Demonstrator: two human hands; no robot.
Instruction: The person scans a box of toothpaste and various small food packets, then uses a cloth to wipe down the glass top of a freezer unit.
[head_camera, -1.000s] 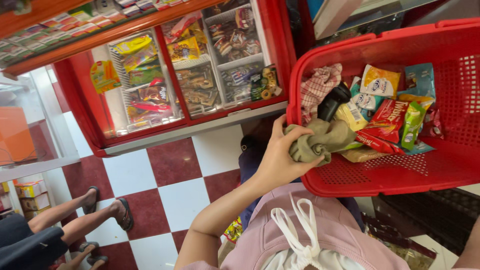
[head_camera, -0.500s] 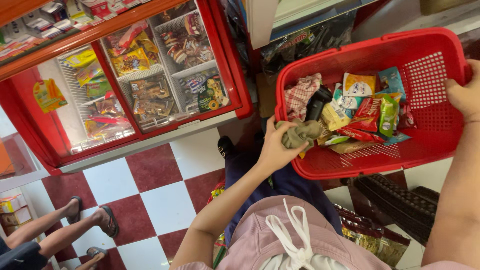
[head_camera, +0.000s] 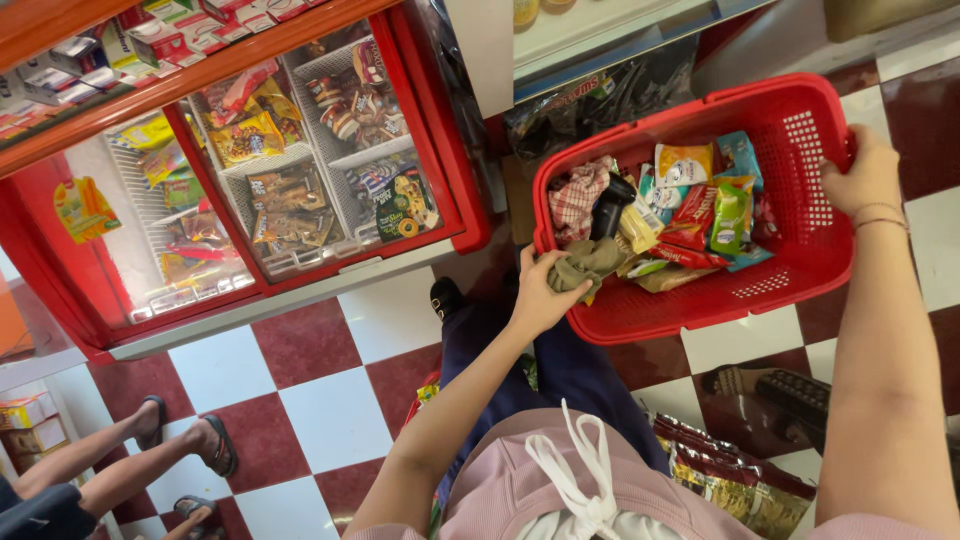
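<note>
A red plastic shopping basket (head_camera: 790, 290) hangs in front of me, held at both ends. My right hand (head_camera: 868, 175) grips its right rim. At the basket's left rim, my left hand (head_camera: 545, 290) is closed on an olive-green cloth (head_camera: 590, 262). Inside lie several snack packets (head_camera: 715, 210), a checked pink cloth (head_camera: 580, 195) and a dark bottle (head_camera: 608, 208).
A red glass-topped freezer (head_camera: 290, 190) full of packaged ice creams stands to the left on a dark-red and white checked floor (head_camera: 330, 400). Another person's sandalled feet (head_camera: 190, 455) are at lower left. Packets (head_camera: 730, 470) lie on the floor at lower right.
The view has shifted so the basket sits further right and lower. My right hand has come into sight gripping the rim; the left hand stays on the olive cloth.
</note>
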